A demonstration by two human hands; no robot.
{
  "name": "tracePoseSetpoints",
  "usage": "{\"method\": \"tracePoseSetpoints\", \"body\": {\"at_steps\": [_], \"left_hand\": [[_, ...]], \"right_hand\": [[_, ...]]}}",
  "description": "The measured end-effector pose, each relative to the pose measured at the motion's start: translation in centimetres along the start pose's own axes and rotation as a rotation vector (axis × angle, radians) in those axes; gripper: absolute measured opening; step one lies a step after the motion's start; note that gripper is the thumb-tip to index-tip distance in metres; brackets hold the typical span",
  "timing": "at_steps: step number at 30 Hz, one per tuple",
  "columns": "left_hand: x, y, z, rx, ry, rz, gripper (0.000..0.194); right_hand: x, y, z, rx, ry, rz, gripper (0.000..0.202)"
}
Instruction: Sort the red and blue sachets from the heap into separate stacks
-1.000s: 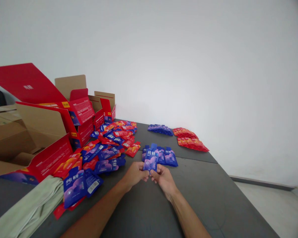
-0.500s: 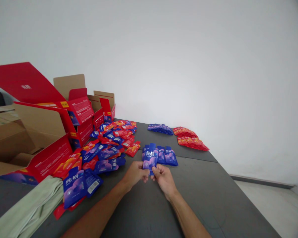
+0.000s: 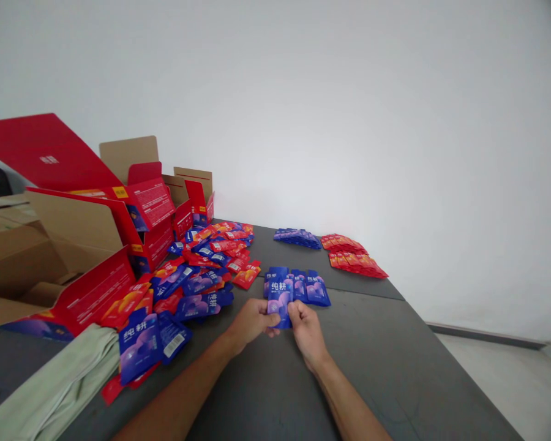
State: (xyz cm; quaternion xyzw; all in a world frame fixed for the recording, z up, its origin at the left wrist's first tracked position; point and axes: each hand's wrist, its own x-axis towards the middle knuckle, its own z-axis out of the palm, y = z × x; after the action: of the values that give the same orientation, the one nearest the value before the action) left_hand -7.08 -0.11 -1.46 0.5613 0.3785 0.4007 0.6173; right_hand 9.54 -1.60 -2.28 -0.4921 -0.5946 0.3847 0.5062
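Observation:
A blue packet (image 3: 280, 300) with white lettering is held upright between my two hands, over the middle of the dark table. My left hand (image 3: 253, 320) pinches its lower left edge, thumb on the front. On its right edge are the closed fingers of my right hand (image 3: 305, 327). Just behind the held packet, several blue packets (image 3: 317, 289) lie side by side in a row, partly hidden by it. To the left spreads a loose heap of mixed red and blue packets (image 3: 202, 282).
Open red cardboard boxes (image 3: 92, 288) crowd the left side. A pale green cloth (image 3: 59, 386) lies at the front left. Toward the wall are an overlapping blue row (image 3: 297, 237) and red rows (image 3: 357, 263) of packets. The table (image 3: 371, 349) ends at a slanting right edge.
The held packet has shifted slightly down and right, and its face is now fuller in view. My right hand's fingers have moved a little outward to its right edge.

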Motion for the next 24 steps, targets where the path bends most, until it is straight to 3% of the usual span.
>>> {"method": "tracePoseSetpoints", "body": {"at_steps": [6,12,18,24], "left_hand": [[0.1,0.5,-0.3,0.009,0.246,0.068,0.040],[0.7,0.1,-0.9,-0.034,0.305,0.056,0.045],[1.2,-0.2,-1.9,-0.009,0.467,0.124,0.048],[1.1,0.1,-1.9,-0.062,0.475,0.113,0.048]], "right_hand": [[-0.1,-0.1,0.2,0.063,-0.059,0.040,0.048],[-0.2,-0.2,0.3,0.000,-0.076,0.012,0.049],[-0.4,-0.4,0.6,-0.072,-0.215,0.006,0.051],[-0.4,-0.8,0.8,0.002,-0.191,0.049,0.051]]}}
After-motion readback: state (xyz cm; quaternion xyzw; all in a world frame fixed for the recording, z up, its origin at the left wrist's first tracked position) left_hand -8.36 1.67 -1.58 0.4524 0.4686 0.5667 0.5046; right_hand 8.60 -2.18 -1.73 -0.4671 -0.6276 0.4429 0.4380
